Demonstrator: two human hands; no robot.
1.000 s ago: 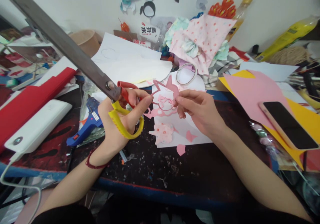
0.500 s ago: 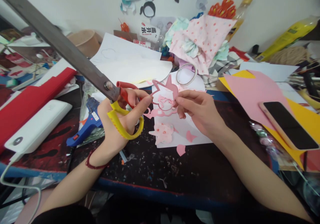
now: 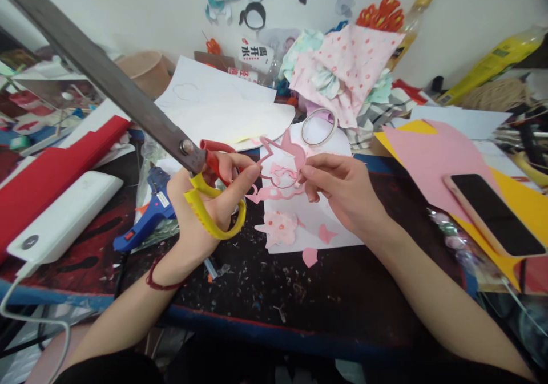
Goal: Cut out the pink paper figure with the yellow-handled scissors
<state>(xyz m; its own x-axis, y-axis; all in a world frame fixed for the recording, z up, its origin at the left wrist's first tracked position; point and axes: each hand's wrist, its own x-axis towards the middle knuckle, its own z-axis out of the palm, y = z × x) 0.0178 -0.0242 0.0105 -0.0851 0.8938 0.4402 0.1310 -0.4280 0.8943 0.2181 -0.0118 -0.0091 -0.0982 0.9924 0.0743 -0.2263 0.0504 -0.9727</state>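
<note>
My left hand has large scissors hooked in it, with one red and one yellow handle around the fingers and the blades pointing up to the left. Its thumb and forefinger also pinch the left edge of a pink paper cutout, a thin-edged outline with pointed tips. The cutout's right side is pinched by my right hand, so it is held up between both hands. Below it, pink paper scraps and a pale pink patterned flower-like piece lie on a white sheet.
A blue glue gun and a white power bank lie at left. To the right, a phone rests on pink and yellow paper. A tape roll and crumpled patterned cloth or paper are at the back.
</note>
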